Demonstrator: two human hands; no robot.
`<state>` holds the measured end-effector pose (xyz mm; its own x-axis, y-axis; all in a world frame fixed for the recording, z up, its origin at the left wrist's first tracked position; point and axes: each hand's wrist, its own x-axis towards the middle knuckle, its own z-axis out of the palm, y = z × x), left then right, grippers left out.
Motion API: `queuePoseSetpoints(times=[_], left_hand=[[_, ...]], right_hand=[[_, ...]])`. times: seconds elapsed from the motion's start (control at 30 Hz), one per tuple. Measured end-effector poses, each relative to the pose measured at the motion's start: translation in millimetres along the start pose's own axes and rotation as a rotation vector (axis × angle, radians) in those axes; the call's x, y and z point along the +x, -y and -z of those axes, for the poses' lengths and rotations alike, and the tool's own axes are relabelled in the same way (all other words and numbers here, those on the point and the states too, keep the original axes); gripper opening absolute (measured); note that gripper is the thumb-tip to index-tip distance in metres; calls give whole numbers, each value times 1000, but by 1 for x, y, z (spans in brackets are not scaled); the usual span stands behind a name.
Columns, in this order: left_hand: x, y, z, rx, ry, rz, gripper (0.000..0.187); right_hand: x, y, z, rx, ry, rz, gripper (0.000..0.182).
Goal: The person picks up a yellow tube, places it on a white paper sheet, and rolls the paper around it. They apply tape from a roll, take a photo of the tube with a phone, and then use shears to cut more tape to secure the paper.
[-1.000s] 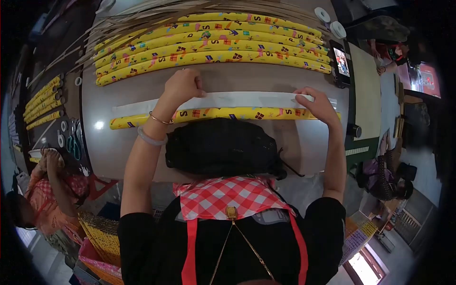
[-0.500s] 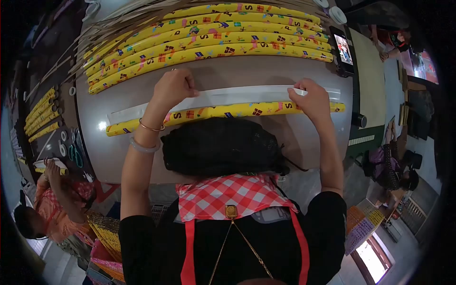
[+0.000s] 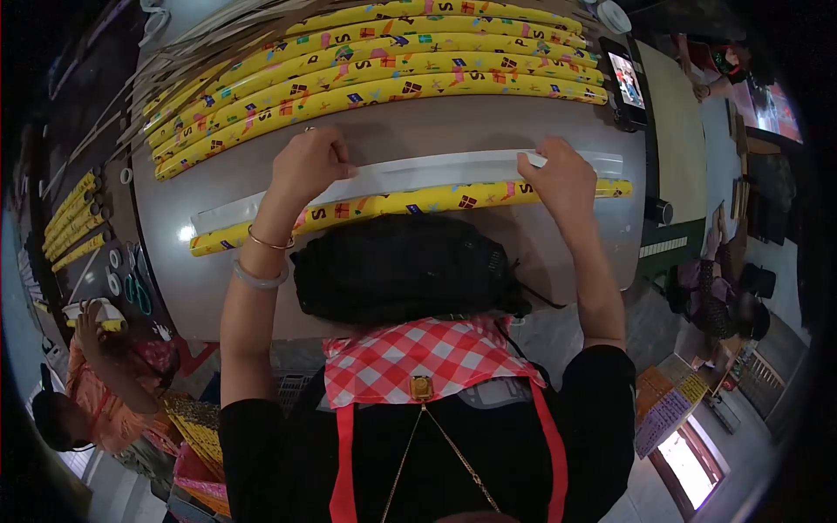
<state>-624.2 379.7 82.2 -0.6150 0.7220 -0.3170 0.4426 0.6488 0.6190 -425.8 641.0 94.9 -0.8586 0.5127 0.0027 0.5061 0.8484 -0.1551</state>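
Observation:
A yellow patterned roll point(image 3: 418, 202) lies crosswise on the table, with a long white strip point(image 3: 436, 167) along its far edge. My left hand point(image 3: 312, 166) pinches the far edge of the white strip, left of the middle. Farther right, my right hand point(image 3: 558, 173) has its thumb and fingers closed on the same edge. Both hands are above the strip, and the roll passes under my wrists. A black bag point(image 3: 401, 266) sits between the roll and my body.
Several finished-looking yellow rolls point(image 3: 384, 85) lie at the back, beside brown strips point(image 3: 196, 44). A phone point(image 3: 626, 80) stands at the right edge. Scissors point(image 3: 137, 283) and tape rolls point(image 3: 113, 281) are at the left, near a seated person point(image 3: 113, 383).
My right hand has shifted slightly left along the strip, and my left hand slightly left too. The co-worker at the left has moved a hand.

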Motion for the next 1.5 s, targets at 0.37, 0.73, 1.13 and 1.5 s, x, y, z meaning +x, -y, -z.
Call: queuePoseSetpoints(times=[0.37,0.73,1.13,1.5], left_hand=[[0,-4,4,-17,36,26,22],[0,-5,6,-23,59,40,24],[-4,-4,4,-33,18,14,23],[-20,4,-8,98,-140,-208,21]], right_hand=[[2,6,0,-103,-5,-4,30],[2,6,0,-142,-14,34,31],[2,14,-2,-228,-72,89,26],[9,25,7,-212,132,-38,29]])
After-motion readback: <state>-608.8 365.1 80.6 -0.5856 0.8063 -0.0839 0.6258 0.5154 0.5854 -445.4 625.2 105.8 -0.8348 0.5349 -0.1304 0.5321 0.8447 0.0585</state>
